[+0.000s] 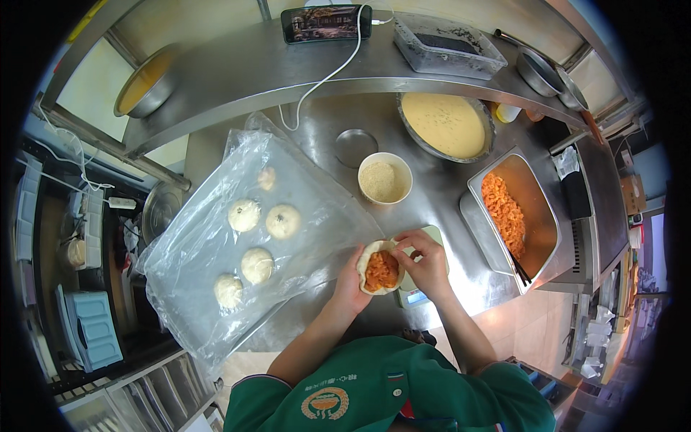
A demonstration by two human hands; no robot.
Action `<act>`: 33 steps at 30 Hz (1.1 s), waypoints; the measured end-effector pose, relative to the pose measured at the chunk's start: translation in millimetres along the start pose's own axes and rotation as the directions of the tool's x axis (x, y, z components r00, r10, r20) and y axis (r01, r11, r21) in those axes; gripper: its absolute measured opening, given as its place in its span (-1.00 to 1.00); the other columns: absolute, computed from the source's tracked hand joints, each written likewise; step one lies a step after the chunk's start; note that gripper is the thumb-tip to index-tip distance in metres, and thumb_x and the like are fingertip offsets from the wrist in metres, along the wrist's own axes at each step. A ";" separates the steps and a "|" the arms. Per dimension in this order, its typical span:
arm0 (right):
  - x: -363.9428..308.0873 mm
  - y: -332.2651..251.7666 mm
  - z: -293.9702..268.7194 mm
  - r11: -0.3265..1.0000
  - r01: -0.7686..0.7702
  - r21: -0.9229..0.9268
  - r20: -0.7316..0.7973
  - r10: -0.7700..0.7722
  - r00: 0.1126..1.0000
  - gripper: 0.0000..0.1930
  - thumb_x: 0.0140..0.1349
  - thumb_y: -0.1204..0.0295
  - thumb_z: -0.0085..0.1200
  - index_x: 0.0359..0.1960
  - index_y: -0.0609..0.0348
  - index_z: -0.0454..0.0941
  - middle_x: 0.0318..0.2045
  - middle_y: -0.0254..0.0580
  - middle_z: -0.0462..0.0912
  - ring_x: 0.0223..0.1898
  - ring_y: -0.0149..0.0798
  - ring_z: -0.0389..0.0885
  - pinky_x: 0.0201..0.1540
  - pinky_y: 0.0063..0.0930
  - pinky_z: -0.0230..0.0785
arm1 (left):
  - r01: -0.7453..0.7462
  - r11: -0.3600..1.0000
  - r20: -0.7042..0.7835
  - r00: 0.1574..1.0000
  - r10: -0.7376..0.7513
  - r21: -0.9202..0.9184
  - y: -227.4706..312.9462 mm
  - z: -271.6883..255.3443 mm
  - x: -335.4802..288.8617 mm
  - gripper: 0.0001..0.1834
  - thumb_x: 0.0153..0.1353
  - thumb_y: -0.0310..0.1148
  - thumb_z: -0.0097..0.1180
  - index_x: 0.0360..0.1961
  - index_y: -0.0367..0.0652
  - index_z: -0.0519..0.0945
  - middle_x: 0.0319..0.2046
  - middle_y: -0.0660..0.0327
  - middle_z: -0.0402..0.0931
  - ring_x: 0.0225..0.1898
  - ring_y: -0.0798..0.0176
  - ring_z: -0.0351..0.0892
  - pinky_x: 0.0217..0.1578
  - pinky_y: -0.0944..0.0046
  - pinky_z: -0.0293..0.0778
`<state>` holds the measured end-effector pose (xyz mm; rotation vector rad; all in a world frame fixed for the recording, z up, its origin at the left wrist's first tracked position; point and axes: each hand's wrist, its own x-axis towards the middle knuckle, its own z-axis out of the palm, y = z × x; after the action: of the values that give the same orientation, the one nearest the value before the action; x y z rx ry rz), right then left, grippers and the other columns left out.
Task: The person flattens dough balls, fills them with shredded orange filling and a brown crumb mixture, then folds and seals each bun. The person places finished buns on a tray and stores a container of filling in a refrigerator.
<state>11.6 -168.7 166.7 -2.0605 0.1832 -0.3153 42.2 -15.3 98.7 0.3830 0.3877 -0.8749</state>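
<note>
A round dough wrapper [366,261] rests in my left hand [348,290], whose fingers curl around its left side and underneath. Chunky orange-red filling [382,272] sits in the middle, and the dough's top is unclosed. My right hand [427,268] pinches the wrapper's upper right edge between thumb and fingers. Partly hidden under that hand is a pale green kitchen scale [436,241]. Left of my hands, several dough balls [258,266] lie under or on a clear plastic sheet [209,237], along with one smaller dough piece [266,178].
Beyond my hands stands a white tub [385,162] of pale crumbs. A bowl of yellow batter [444,126] sits behind it. To the right, a steel pan [538,198] holds more orange filling and dark chopsticks [521,271]. Overhead runs a metal shelf [237,68] bearing a phone [326,24].
</note>
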 end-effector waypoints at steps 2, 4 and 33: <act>-2.8 0.7 5.5 0.998 -0.026 -0.049 0.038 0.028 0.999 -0.92 0.04 0.62 0.23 -0.42 0.27 0.58 -0.31 -0.20 0.65 -0.39 -0.32 0.62 -0.44 -0.56 0.44 | -0.026 0.998 -0.012 1.000 0.026 0.063 -6.7 -0.9 -0.6 -0.48 0.46 -0.05 -0.30 0.17 -0.25 0.38 0.10 0.13 0.45 0.13 0.16 0.45 0.16 0.11 0.37; -7.6 1.6 5.2 0.989 0.059 -0.136 0.008 -0.059 0.998 -0.91 0.03 0.63 0.23 -0.42 0.27 0.58 -0.31 -0.19 0.65 -0.40 -0.30 0.63 -0.45 -0.54 0.45 | -0.035 0.997 0.018 0.999 0.034 0.070 -3.7 -2.3 -3.1 -0.49 0.47 -0.05 -0.30 0.18 -0.23 0.38 0.10 0.12 0.45 0.13 0.18 0.46 0.17 0.13 0.37; -30.6 17.2 -0.6 0.921 0.314 -0.230 0.167 -0.281 0.945 -0.84 -0.03 0.60 0.22 -0.37 0.17 0.58 -0.31 -0.16 0.61 -0.33 -0.09 0.62 -0.30 -0.30 0.50 | 0.045 0.983 -0.046 0.998 -0.037 0.180 -21.9 -13.3 -4.3 -0.58 0.47 -0.14 -0.29 -0.02 -0.23 0.49 -0.08 0.13 0.53 -0.04 0.20 0.56 0.01 0.17 0.49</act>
<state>-17.7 -169.6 147.5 -2.3590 -0.1844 -0.3548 20.0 -18.9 85.7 0.5638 0.3570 -0.9467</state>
